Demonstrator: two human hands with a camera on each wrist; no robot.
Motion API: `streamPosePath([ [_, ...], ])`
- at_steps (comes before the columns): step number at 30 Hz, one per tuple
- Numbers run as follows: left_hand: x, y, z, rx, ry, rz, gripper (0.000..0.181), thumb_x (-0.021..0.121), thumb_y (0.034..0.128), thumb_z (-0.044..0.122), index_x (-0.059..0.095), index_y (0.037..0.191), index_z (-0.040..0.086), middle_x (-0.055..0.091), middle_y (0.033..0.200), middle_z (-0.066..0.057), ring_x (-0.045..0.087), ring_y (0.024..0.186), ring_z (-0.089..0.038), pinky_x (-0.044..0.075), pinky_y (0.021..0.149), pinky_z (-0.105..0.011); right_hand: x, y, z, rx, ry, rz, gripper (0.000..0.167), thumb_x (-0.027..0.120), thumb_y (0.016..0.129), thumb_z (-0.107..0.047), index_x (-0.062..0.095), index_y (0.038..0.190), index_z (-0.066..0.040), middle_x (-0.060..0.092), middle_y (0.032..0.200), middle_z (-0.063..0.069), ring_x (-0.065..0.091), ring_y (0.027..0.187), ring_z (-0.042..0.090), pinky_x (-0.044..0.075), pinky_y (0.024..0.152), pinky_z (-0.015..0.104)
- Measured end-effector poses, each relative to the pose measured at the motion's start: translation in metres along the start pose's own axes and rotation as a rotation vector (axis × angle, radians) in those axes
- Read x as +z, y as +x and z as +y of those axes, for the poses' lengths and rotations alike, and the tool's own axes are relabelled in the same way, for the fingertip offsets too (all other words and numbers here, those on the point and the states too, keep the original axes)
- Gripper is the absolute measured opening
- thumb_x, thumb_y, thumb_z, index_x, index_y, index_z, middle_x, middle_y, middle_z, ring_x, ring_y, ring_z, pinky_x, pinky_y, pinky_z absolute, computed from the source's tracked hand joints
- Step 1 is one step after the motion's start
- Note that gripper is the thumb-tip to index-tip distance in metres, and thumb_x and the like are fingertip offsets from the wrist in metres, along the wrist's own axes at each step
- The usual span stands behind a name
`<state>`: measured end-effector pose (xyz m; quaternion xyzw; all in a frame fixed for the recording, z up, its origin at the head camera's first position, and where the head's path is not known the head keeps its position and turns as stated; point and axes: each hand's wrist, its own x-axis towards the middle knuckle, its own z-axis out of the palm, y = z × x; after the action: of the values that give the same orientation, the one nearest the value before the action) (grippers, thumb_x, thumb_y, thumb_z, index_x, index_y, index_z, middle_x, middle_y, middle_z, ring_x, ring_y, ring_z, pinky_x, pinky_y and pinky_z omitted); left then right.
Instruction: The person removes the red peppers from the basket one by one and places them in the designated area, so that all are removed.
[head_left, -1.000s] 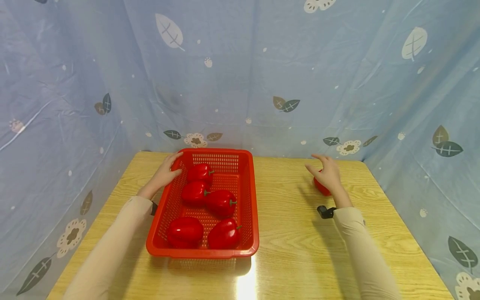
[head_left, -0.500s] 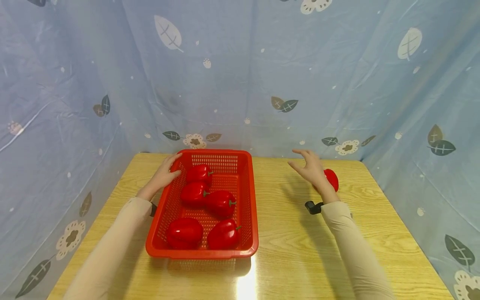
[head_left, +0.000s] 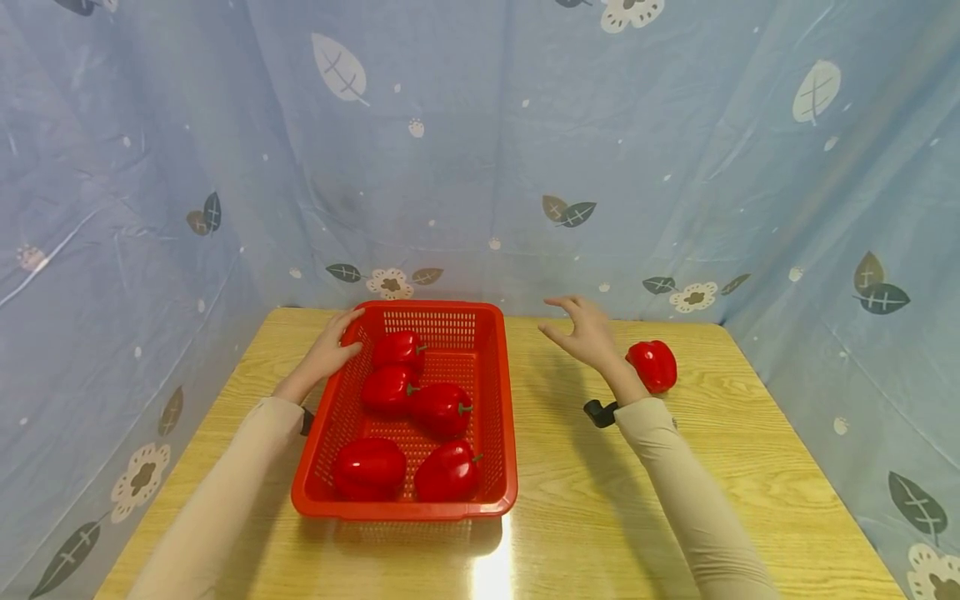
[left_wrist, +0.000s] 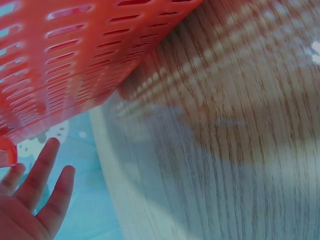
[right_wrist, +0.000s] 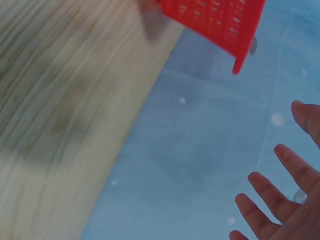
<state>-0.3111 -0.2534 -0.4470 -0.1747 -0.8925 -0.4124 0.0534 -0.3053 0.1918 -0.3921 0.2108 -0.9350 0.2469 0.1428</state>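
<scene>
A red plastic basket (head_left: 405, 508) with slotted walls stands on the wooden table, holding several glossy red bell peppers (head_left: 442, 408) with green stems. My left hand (head_left: 326, 350) is at the basket's far left rim, thumb and fingers spread. In the left wrist view, the left fingers (left_wrist: 40, 172) look straight beside the basket; whether they touch it is unclear. Between the basket and a lone red bell pepper (head_left: 652, 367), my right hand (head_left: 588, 333) is raised above the table with nothing in it. Its spread fingers (right_wrist: 275, 197) also show in the right wrist view.
A light wooden table (head_left: 570, 517) carries everything. Blue patterned cloth (head_left: 465, 167) hangs behind and along both sides. Black wrist cameras (head_left: 600, 413) are strapped under the sleeves.
My right hand has moved left, away from the lone pepper, which now shows almost fully to the right of the wrist. The left hand and basket have stayed in place.
</scene>
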Motion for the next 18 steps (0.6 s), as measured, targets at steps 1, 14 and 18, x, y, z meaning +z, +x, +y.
streamPosePath([
  [1,0.0,0.0,-0.001,0.013,-0.012,0.002,0.061,0.051,0.0864,0.005,0.029,0.143,-0.001,0.016,0.148,-0.028,0.018,0.133,-0.048,0.023,0.103,-0.062,0.001,0.001,-0.003,-0.009,-0.007,-0.002,0.051,0.061,0.086,-0.039,0.053,0.13,-0.014,0.052,0.127,0.015,0.047,0.116,0.036,0.037,0.095,0.054],
  [14,-0.001,0.001,-0.002,-0.02,0.016,-0.012,0.061,0.052,0.0868,0.001,0.028,0.143,-0.001,0.015,0.15,-0.026,0.018,0.134,-0.046,0.023,0.105,-0.06,0.003,0.012,-0.038,-0.093,0.014,-0.021,0.048,0.064,0.086,-0.034,0.054,0.13,-0.015,0.054,0.125,0.012,0.048,0.115,0.033,0.036,0.096,0.054],
  [18,-0.002,0.002,-0.003,-0.022,0.023,-0.017,0.062,0.052,0.0866,0.002,0.028,0.143,0.0,0.015,0.15,-0.026,0.019,0.134,-0.046,0.023,0.104,-0.061,0.004,0.014,-0.05,-0.102,0.029,-0.047,0.048,0.064,0.087,-0.033,0.053,0.131,-0.017,0.053,0.126,0.011,0.049,0.114,0.033,0.039,0.095,0.051],
])
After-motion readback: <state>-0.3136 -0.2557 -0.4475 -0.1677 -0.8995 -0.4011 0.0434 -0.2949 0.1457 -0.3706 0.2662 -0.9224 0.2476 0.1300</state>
